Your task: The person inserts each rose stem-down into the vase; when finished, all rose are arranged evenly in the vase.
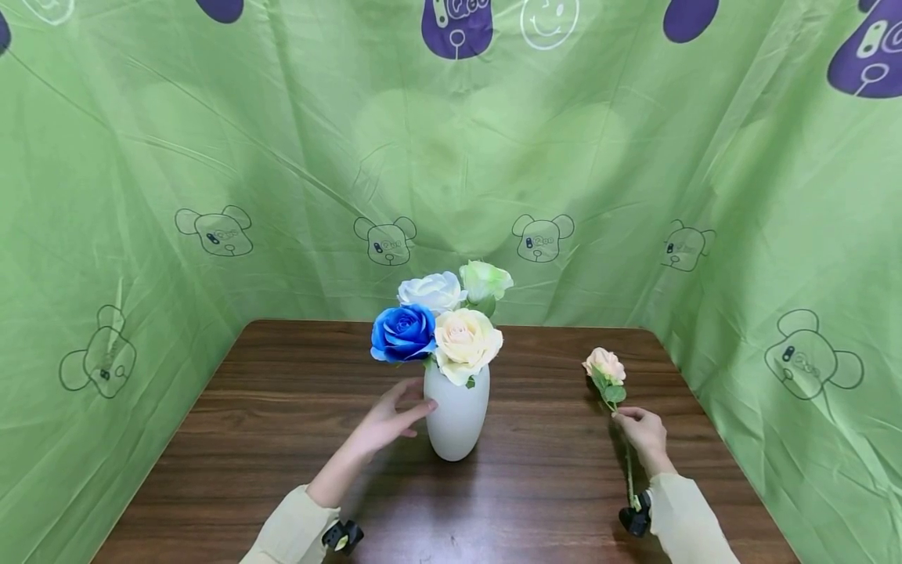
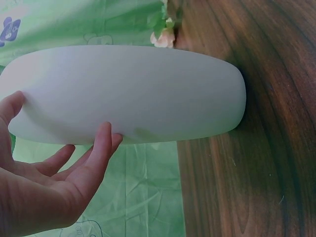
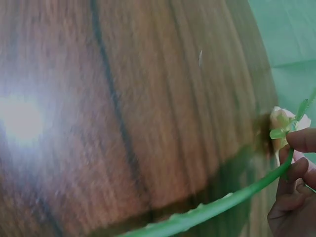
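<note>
A white vase (image 1: 456, 415) stands upright near the middle of the table, holding a blue rose (image 1: 403, 334), a cream rose (image 1: 468, 343), a white rose (image 1: 432, 292) and a pale green rose (image 1: 485, 280). My left hand (image 1: 391, 417) is at the vase's left side, its fingers spread and touching or nearly touching the wall (image 2: 128, 94). At the right, my right hand (image 1: 643, 435) pinches the green stem of a pink rose (image 1: 604, 366) below its leaves. That stem (image 3: 212, 210) runs back toward the wrist in the right wrist view.
The brown wooden table (image 1: 282, 439) has its far edge against a green printed curtain (image 1: 451, 157), which also rises along both sides. Black wrist devices (image 1: 343, 536) sit at both cuffs.
</note>
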A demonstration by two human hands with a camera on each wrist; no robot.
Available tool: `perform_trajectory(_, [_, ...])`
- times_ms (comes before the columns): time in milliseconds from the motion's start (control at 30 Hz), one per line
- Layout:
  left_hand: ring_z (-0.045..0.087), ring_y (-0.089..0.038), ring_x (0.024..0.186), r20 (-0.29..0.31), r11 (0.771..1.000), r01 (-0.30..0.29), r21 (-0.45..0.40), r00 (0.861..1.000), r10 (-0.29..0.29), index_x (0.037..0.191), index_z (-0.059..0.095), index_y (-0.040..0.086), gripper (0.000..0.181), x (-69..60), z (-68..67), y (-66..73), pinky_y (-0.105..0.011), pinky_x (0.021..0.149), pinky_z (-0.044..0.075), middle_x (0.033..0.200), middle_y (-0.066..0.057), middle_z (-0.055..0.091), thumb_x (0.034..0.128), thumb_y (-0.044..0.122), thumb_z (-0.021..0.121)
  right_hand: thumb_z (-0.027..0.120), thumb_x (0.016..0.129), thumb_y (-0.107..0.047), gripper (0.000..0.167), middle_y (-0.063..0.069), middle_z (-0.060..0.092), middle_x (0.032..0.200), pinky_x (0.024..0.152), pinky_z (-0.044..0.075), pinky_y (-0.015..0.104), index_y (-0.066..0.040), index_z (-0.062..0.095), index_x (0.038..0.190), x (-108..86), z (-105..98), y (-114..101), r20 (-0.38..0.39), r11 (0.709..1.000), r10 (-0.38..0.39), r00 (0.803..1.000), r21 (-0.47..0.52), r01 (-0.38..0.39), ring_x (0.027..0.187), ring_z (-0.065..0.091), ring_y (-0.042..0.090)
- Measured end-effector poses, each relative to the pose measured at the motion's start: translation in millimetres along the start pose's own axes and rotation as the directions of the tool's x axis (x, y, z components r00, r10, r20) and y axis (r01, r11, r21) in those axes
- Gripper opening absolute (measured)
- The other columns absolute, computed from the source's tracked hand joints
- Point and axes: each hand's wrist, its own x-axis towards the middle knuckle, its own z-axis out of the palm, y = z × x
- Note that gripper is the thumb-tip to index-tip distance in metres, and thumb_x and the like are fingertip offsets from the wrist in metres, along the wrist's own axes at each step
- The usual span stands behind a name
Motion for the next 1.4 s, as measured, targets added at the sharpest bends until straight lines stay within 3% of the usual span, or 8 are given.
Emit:
perform_trajectory(233, [0.052,-0.032,0.097,0.008,1.0,0.007,0.004,1.0,-0.007,0.128,0.039,0.0,0.052,-10.6,2.4,20.5,-0.046,0.071,0.049,0.117,-0.022,0.046,0.0856,0.023,0.059,0.066,0.078,-0.024,0.024,0.002,0.063,0.073,0.052,0.037,0.029,-0.003,0.067,0.091,5.5,14,-15,-0.074,0.986,-0.096,0.993,0.129,0.105,0.065,0.051,0.012])
perform_trajectory(367, [0.052,-0.032,0.097,0.007,1.0,0.001,0.007,1.0,-0.001,0.128,0.039,0.0,0.051,-11.8,2.8,21.9,-0.046,0.07,0.049,0.116,-0.022,0.046,0.0858,0.022,0.059,0.067,0.077,-0.03,0.019,-0.007,0.063,0.07,0.046,0.035,0.026,-0.014,0.068,0.086,19.4,28,-6,-0.122,0.924,-0.23,0.966,0.284,0.256,0.061,0.052,0.002])
perform_trajectory(600, [0.052,-0.032,0.096,0.007,1.0,-0.006,0.001,1.0,0.006,0.127,0.039,0.0,0.052,-10.7,2.4,19.6,-0.046,0.07,0.049,0.116,-0.023,0.046,0.0856,0.023,0.059,0.063,0.08,-0.006,0.018,0.01,0.061,0.075,0.046,0.039,0.017,0.005,0.061,0.094,-6.8,18,-67,-0.141,0.855,-0.269,0.953,0.42,0.304,0.057,0.051,0.006])
perform_trajectory(800, [0.052,-0.032,0.097,0.006,1.0,0.0,0.007,1.0,0.0,0.128,0.039,0.0,0.052,-10.7,2.7,20.2,-0.042,0.069,0.05,0.116,-0.022,0.047,0.0855,0.023,0.06,0.066,0.08,-0.013,0.024,0.011,0.059,0.08,0.037,0.041,0.023,-0.004,0.06,0.101,66.0,67,8,-0.197,0.644,-0.396,0.897,0.637,0.424,0.049,0.049,0.013])
perform_trajectory(900, [0.052,-0.032,0.097,0.005,1.0,-0.001,0.011,1.0,0.001,0.127,0.039,0.0,0.052,-10.6,2.9,20.1,-0.039,0.067,0.05,0.116,-0.022,0.047,0.0854,0.022,0.06,0.064,0.081,-0.008,0.023,0.012,0.059,0.08,0.039,0.044,0.026,-0.002,0.058,0.103,67.6,66,-1,-0.177,0.5,-0.458,0.871,0.759,0.417,0.047,0.05,0.016])
perform_trajectory(1033, [0.052,-0.032,0.096,0.006,1.0,-0.004,0.006,1.0,0.004,0.127,0.039,0.0,0.051,-10.5,3.0,19.8,-0.042,0.069,0.05,0.116,-0.022,0.047,0.0854,0.022,0.06,0.062,0.082,-0.005,0.018,0.01,0.061,0.077,0.04,0.043,0.022,0.002,0.056,0.097,13.5,29,-78,-0.183,0.37,-0.508,0.842,0.836,0.405,0.047,0.053,0.014])
perform_trajectory(1133, [0.052,-0.032,0.096,0.006,1.0,-0.006,0.004,1.0,0.006,0.128,0.039,0.0,0.052,-10.3,3.0,19.4,-0.043,0.069,0.05,0.116,-0.023,0.047,0.0854,0.021,0.06,0.058,0.084,0.0,0.01,0.01,0.061,0.075,0.041,0.043,0.022,0.003,0.054,0.092,-33.5,-2,-141,-0.194,0.347,-0.457,0.868,0.86,0.375,0.047,0.054,0.014])
perform_trajectory(1400, [0.053,-0.032,0.096,0.001,1.0,-0.002,0.009,1.0,0.002,0.127,0.04,0.0,0.051,-9.9,2.9,19.0,-0.038,0.066,0.051,0.116,-0.021,0.048,0.0853,0.022,0.06,0.052,0.086,0.005,0.008,0.011,0.059,0.076,0.043,0.044,0.02,-0.002,0.053,0.09,-55.2,-18,-190,-0.218,0.116,-0.399,0.891,0.952,0.284,0.05,0.056,0.016])
